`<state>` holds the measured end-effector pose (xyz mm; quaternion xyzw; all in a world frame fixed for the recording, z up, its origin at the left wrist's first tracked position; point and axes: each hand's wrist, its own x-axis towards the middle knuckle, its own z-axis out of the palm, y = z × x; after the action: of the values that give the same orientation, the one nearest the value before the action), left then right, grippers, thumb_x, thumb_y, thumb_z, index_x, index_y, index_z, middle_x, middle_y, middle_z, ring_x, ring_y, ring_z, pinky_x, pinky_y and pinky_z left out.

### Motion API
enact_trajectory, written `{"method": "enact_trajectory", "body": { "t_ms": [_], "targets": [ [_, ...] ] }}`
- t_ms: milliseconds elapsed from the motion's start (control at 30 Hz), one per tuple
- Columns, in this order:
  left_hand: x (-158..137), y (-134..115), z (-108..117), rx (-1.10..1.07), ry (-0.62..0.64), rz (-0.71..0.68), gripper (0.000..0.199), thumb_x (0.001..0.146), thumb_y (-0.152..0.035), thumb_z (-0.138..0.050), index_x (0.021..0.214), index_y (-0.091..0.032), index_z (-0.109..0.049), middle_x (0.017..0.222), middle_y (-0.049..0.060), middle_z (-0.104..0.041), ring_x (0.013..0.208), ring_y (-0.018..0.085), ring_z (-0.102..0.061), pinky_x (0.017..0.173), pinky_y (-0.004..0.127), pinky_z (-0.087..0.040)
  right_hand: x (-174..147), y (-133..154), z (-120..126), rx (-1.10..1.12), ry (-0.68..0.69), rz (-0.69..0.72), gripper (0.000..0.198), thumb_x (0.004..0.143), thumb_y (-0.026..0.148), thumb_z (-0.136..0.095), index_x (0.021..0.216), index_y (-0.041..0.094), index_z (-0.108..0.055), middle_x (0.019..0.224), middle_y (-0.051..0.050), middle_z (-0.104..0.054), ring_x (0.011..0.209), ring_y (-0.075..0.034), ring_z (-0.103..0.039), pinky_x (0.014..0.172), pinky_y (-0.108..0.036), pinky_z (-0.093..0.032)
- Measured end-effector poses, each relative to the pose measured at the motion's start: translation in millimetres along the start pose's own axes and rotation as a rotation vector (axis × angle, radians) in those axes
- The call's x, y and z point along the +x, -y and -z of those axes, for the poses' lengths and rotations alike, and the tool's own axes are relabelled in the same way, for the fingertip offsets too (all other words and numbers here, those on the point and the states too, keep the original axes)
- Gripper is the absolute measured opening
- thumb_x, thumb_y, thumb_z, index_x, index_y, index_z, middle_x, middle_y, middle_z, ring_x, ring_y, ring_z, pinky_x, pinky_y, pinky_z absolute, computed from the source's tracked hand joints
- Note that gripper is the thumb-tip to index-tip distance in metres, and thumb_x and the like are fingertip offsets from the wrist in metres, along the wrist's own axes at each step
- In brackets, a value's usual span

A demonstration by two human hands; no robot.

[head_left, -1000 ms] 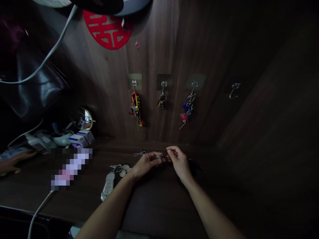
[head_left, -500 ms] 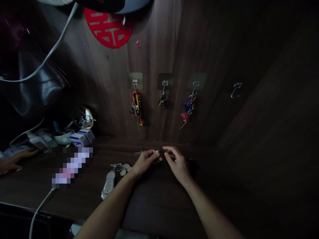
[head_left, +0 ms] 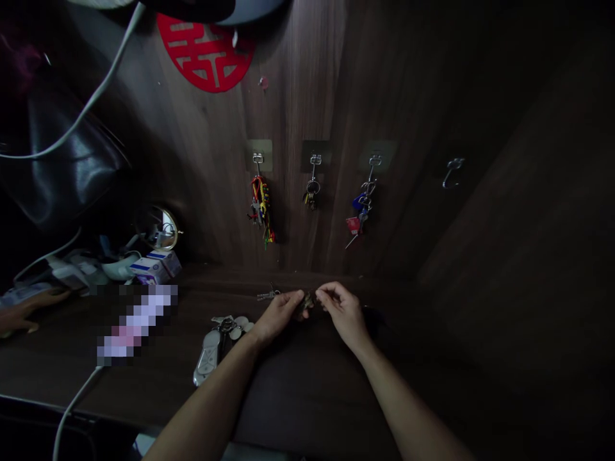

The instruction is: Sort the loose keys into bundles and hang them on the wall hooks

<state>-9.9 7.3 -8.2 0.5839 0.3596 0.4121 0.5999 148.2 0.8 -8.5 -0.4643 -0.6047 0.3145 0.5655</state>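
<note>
The left hand [head_left: 278,314] pinches a small key bunch [head_left: 308,301] between thumb and fingers; the bunch is held just above the dark wood desktop [head_left: 298,390], near its far edge, with fingers hiding part of it. The right hand [head_left: 344,314] comes in from the right, thumb and forefinger drawn together beside the bunch; whether they grip part of it or only hover next to it, I cannot tell.

The step in hand looks like close two-handed handling of the bunch, the left hand steadying and the right hand working at its right side; the next move seems to call for a firm left pinch, a precise right fingertip grip and care that nothing slips in the dim light.

Some loose keys [head_left: 265,296] lie just left of the left hand; nearer and farther left lies a keyring with a grey remote fob [head_left: 207,357]. On the far wall hang keys on a colourful braided cord [head_left: 262,208], a small ring of keys [head_left: 311,195] and keys with blue and red tags [head_left: 358,206]; a fourth metal hook [head_left: 452,173] is farther right.
</note>
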Motion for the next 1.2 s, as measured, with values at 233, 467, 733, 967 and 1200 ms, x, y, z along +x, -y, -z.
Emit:
{"method": "enact_trajectory", "body": {
  "t_ms": [233, 467, 733, 967, 1200],
  "targets": [
    [-0.1, -2.3, -0.8, -0.184, -0.063, 0.033, 0.041, 0.068, -0.046, -0.067, 0.094, -0.014, -0.064, 0.074, 0.002, -0.064, 0.066, 0.012, -0.055, 0.066, 0.024, -0.041, 2.1, -3.6, 1.1, 0.075, -0.052, -0.081, 0.032, 0.071, 0.05, -0.062, 0.073, 0.019, -0.059, 0.063, -0.001, -0.059, 0.058, -0.014, -0.055, 0.052, -0.024, -0.045],
    [1.2, -1.1, 0.3, -0.132, -0.104, -0.082, 0.03, 0.066, -0.037, -0.072, 0.087, -0.016, -0.066, 0.083, 0.002, -0.066, 0.073, 0.013, -0.058, 0.075, 0.027, -0.044, 2.0, -2.8, 1.7, 0.066, -0.056, -0.073, 0.03, 0.073, 0.048, -0.061, 0.074, 0.018, -0.059, 0.065, -0.001, -0.06, 0.06, -0.014, -0.055, 0.052, -0.024, -0.046],
    [2.0, 1.1, 1.4, -0.089, -0.111, -0.145, 0.027, 0.068, -0.036, -0.07, 0.086, -0.015, -0.066, 0.085, 0.003, -0.066, 0.077, 0.015, -0.058, 0.075, 0.027, -0.045, 1.5, -0.4, 1.3, 0.072, -0.069, -0.067, 0.03, 0.073, 0.048, -0.061, 0.074, 0.018, -0.059, 0.065, -0.001, -0.059, 0.059, -0.014, -0.055, 0.052, -0.024, -0.045],
    [3.2, 3.6, 1.0, -0.095, -0.091, -0.126, 0.034, 0.062, -0.032, -0.076, 0.089, -0.016, -0.065, 0.079, 0.001, -0.062, 0.075, 0.013, -0.055, 0.075, 0.025, -0.043, 0.5, 0.1, 0.9, 0.087, -0.049, -0.065, 0.03, 0.072, 0.049, -0.062, 0.073, 0.019, -0.058, 0.064, 0.0, -0.058, 0.058, -0.014, -0.054, 0.052, -0.024, -0.045],
    [-0.2, -3.9, -1.7, -0.014, -0.112, -0.173, 0.03, 0.067, -0.038, -0.071, 0.087, -0.016, -0.064, 0.075, 0.0, -0.059, 0.071, 0.012, -0.052, 0.069, 0.023, -0.041, 0.7, -0.8, -1.5, 0.137, -0.008, -0.092, 0.031, 0.069, 0.049, -0.064, 0.071, 0.019, -0.059, 0.061, 0.001, -0.057, 0.053, -0.012, -0.053, 0.049, -0.024, -0.045]
  ]
}}
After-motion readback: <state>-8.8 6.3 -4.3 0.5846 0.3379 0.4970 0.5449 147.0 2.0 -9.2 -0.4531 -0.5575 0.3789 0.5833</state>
